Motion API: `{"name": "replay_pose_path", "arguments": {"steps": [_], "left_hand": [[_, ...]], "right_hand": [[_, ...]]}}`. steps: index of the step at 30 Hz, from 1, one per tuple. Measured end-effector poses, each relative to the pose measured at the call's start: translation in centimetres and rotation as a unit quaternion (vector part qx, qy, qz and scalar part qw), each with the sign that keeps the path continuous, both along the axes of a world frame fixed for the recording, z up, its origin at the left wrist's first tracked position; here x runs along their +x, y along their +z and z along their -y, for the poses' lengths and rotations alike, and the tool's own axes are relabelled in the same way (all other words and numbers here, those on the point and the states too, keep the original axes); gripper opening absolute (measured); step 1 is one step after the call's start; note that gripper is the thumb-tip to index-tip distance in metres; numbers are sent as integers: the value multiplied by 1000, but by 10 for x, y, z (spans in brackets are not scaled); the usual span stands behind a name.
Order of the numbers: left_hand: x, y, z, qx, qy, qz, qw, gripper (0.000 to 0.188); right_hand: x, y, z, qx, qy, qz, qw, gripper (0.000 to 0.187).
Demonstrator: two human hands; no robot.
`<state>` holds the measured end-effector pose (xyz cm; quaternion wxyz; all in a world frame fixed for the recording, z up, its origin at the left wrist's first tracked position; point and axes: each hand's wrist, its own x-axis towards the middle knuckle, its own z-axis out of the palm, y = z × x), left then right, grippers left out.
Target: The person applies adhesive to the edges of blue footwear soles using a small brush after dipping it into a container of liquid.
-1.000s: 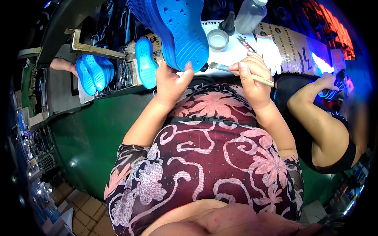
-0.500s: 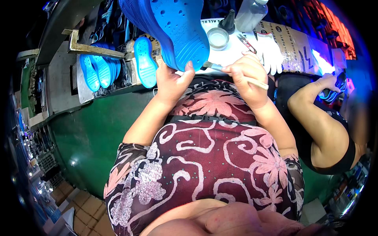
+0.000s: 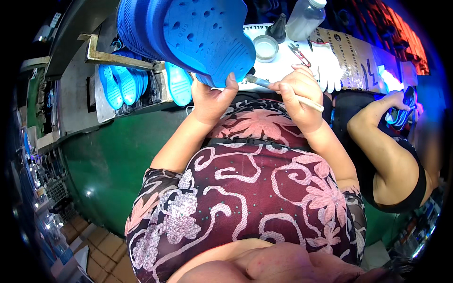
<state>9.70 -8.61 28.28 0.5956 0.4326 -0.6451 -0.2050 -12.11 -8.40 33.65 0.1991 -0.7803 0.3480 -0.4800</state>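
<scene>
My left hand (image 3: pixel 212 98) is closed on the near end of a stack of blue shoe soles (image 3: pixel 207 35), its thumb on the top one. The top sole has holes and ridges, and the stack tilts up and away to the left. In my right hand (image 3: pixel 302 94) is a paintbrush with a pale handle (image 3: pixel 310 104) and a metal ferrule, gripped between thumb and fingers. The brush tip is at the right edge of the top sole's near end; whether it touches I cannot tell.
Past my hands, a white surface carries a small round cup (image 3: pixel 265 49), a black nozzle bottle (image 3: pixel 277 29), a clear bottle (image 3: pixel 304 22), red-handled snips (image 3: pixel 300 55) and white gloves (image 3: pixel 326 66). More blue soles (image 3: pixel 118 82) lie left. A co-worker's hand (image 3: pixel 394 101) holds blue-black footwear at right.
The soles have tilted, their far end swinging left and showing more of the layers on the left side. The brush stays near the same edge in my right hand.
</scene>
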Motion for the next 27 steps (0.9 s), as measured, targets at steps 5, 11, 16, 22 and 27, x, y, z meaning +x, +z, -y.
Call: {"name": "replay_pose_path", "arguments": {"steps": [5,11,16,22,27], "left_hand": [[3,-4,2,-20,3,16,1000,35],[1,0,4,-26,-1,37,999,34],[-3,7,4,28,-14,-44,999,32],[-6,17,-1,125,-47,-80,988,41],[-1,17,-2,107,-52,-26,993,42]], "right_hand": [[-4,-2,-1,21,-4,39,999,21],[4,-2,3,21,-17,4,1000,22],[-2,-5,1,40,-35,59,997,23],[0,-3,2,48,-31,-1,998,27],[-13,-6,-2,45,-72,63,994,25]]}}
